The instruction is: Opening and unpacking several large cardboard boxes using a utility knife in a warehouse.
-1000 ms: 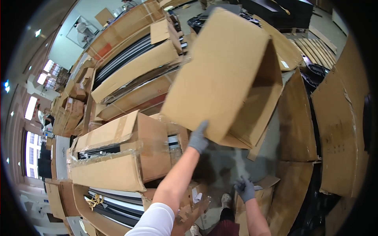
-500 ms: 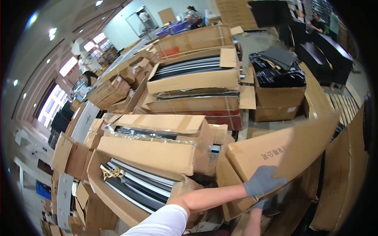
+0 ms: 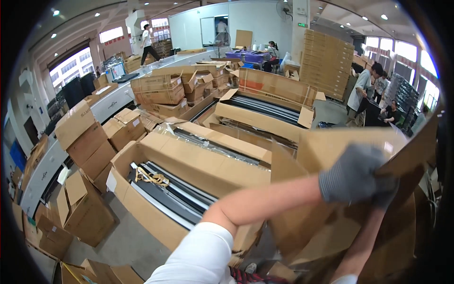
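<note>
The left hand [image 3: 352, 173] is gripping a raised flap [image 3: 414, 144], its gloved fingers curling over the cardboard edge; the right hand [image 3: 387, 190] is showing just below and behind it, mostly covered, so whether its fingers are closing on anything I cannot tell; the carton [image 3: 298, 225] is sitting at the right, below the hands and beside an open box [image 3: 203, 165]; black and white strips [image 3: 182, 201] are lying lengthwise inside that box, a tan cord [image 3: 150, 177] resting on them; stacked boxes [image 3: 87, 142] are standing at the left.
</note>
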The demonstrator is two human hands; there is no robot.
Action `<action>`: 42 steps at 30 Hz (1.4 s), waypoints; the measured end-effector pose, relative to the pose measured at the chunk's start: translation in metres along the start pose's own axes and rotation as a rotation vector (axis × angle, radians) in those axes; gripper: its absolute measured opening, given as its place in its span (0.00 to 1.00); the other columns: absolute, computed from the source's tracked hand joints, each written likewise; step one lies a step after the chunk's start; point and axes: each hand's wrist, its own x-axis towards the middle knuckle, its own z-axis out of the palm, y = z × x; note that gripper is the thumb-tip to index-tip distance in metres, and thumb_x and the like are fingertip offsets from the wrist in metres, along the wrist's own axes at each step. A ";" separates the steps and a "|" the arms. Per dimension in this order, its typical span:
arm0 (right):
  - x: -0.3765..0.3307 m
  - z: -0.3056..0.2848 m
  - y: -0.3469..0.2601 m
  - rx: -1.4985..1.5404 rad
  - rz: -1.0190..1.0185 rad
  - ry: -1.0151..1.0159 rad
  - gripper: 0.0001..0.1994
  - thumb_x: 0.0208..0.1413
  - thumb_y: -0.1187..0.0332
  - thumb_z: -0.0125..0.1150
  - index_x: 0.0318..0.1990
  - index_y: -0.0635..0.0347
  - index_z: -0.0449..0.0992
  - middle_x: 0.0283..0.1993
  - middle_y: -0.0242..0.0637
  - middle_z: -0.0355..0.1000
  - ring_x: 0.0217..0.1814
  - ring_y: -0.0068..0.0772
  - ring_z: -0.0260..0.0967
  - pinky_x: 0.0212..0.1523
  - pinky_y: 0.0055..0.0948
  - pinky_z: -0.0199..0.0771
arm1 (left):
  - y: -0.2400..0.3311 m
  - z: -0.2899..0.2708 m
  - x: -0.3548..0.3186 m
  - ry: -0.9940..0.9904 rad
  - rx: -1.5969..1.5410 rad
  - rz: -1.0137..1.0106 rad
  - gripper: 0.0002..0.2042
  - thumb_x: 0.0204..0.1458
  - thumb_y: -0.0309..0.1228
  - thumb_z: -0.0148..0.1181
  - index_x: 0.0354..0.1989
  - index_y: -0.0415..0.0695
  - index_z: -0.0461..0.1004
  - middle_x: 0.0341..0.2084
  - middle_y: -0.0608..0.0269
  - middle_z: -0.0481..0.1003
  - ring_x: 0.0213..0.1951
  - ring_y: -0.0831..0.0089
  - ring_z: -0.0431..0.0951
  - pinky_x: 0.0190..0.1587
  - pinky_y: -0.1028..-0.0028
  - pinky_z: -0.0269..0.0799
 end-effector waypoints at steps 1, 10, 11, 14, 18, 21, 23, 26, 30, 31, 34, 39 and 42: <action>0.010 0.097 0.015 -0.032 -0.068 -0.181 0.22 0.60 0.60 0.36 0.56 0.67 0.60 0.55 0.46 0.61 0.56 0.43 0.60 0.56 0.41 0.61 | 0.025 -0.023 0.017 0.005 0.106 0.147 0.08 0.36 0.34 0.63 0.23 0.45 0.74 0.21 0.56 0.71 0.24 0.57 0.73 0.27 0.67 0.69; -0.095 0.469 -0.010 0.164 0.069 -0.712 0.16 0.55 0.69 0.50 0.51 0.63 0.64 0.52 0.45 0.62 0.54 0.34 0.61 0.52 0.35 0.65 | 0.214 -0.189 0.092 0.451 0.706 0.857 0.09 0.27 0.33 0.68 0.21 0.51 0.77 0.18 0.66 0.73 0.24 0.64 0.75 0.27 0.72 0.71; -0.108 0.488 -0.003 0.183 0.116 -0.783 0.16 0.55 0.69 0.50 0.50 0.62 0.64 0.51 0.45 0.63 0.53 0.34 0.61 0.52 0.35 0.65 | 0.242 -0.199 0.090 0.427 0.808 0.900 0.07 0.27 0.34 0.67 0.18 0.51 0.76 0.17 0.67 0.73 0.23 0.64 0.75 0.26 0.72 0.71; -0.108 0.551 0.000 0.199 0.255 -0.945 0.13 0.55 0.68 0.50 0.47 0.61 0.65 0.48 0.43 0.64 0.50 0.33 0.62 0.50 0.34 0.65 | 0.329 -0.219 0.093 0.270 1.084 1.061 0.06 0.28 0.37 0.65 0.14 0.52 0.75 0.16 0.68 0.71 0.22 0.66 0.74 0.24 0.71 0.70; -0.029 0.566 -0.031 0.168 0.373 -1.061 0.11 0.55 0.67 0.50 0.44 0.60 0.66 0.44 0.41 0.65 0.47 0.32 0.63 0.47 0.33 0.66 | 0.386 -0.216 0.103 0.082 1.332 1.207 0.07 0.29 0.38 0.59 0.10 0.52 0.71 0.15 0.69 0.69 0.21 0.67 0.74 0.24 0.69 0.70; -0.014 0.522 0.018 0.157 0.469 -1.020 0.09 0.55 0.66 0.50 0.41 0.59 0.68 0.41 0.40 0.66 0.44 0.32 0.64 0.45 0.32 0.67 | 0.366 -0.214 0.098 -0.135 1.334 1.201 0.10 0.28 0.35 0.65 0.22 0.53 0.73 0.17 0.69 0.69 0.21 0.69 0.72 0.22 0.73 0.66; -0.056 0.440 0.094 0.185 0.523 -0.924 0.08 0.56 0.66 0.50 0.40 0.58 0.68 0.39 0.39 0.67 0.42 0.31 0.65 0.44 0.31 0.67 | 0.339 -0.232 0.068 -0.356 1.482 1.007 0.13 0.26 0.32 0.61 0.26 0.54 0.72 0.20 0.73 0.67 0.26 0.72 0.70 0.28 0.72 0.65; -0.187 0.292 0.206 0.166 0.567 -0.692 0.07 0.56 0.65 0.50 0.37 0.57 0.69 0.35 0.37 0.68 0.40 0.31 0.65 0.42 0.30 0.68 | 0.267 -0.240 0.005 -0.556 1.371 0.679 0.14 0.30 0.32 0.60 0.31 0.50 0.72 0.22 0.70 0.66 0.28 0.70 0.69 0.29 0.72 0.65; -0.223 0.092 0.230 0.179 0.603 -0.502 0.07 0.56 0.64 0.50 0.33 0.55 0.71 0.31 0.35 0.70 0.36 0.30 0.67 0.39 0.29 0.69 | 0.167 -0.231 -0.125 -0.368 1.096 0.031 0.10 0.38 0.31 0.64 0.32 0.48 0.75 0.23 0.61 0.71 0.27 0.62 0.71 0.28 0.67 0.66; -0.211 0.061 0.225 0.177 0.619 -0.471 0.07 0.56 0.64 0.50 0.33 0.55 0.71 0.30 0.35 0.70 0.35 0.29 0.67 0.39 0.29 0.69 | 0.137 -0.232 -0.165 -0.315 1.117 -0.099 0.06 0.41 0.34 0.63 0.27 0.49 0.76 0.19 0.58 0.71 0.24 0.61 0.71 0.26 0.67 0.66; -0.253 -0.057 0.175 0.068 0.849 0.253 0.10 0.50 0.59 0.60 0.22 0.50 0.70 0.15 0.24 0.66 0.15 0.20 0.62 0.14 0.17 0.64 | 0.105 -0.225 -0.293 -0.381 1.064 -0.403 0.07 0.43 0.39 0.62 0.24 0.51 0.76 0.17 0.59 0.71 0.21 0.59 0.71 0.22 0.65 0.66; -0.246 -0.126 0.118 -0.239 0.709 0.229 0.15 0.50 0.52 0.59 0.23 0.47 0.62 0.14 0.24 0.56 0.13 0.19 0.53 0.13 0.16 0.52 | 0.063 -0.148 -0.350 -0.537 0.935 -0.540 0.06 0.42 0.34 0.58 0.27 0.47 0.71 0.21 0.58 0.70 0.24 0.56 0.73 0.25 0.62 0.69; -0.229 -0.103 0.064 -0.329 0.537 0.147 0.13 0.52 0.51 0.57 0.30 0.46 0.64 0.18 0.25 0.60 0.16 0.18 0.55 0.15 0.15 0.56 | 0.039 -0.105 -0.346 -0.708 0.855 -0.678 0.07 0.41 0.31 0.55 0.27 0.43 0.67 0.27 0.53 0.70 0.31 0.54 0.72 0.30 0.62 0.69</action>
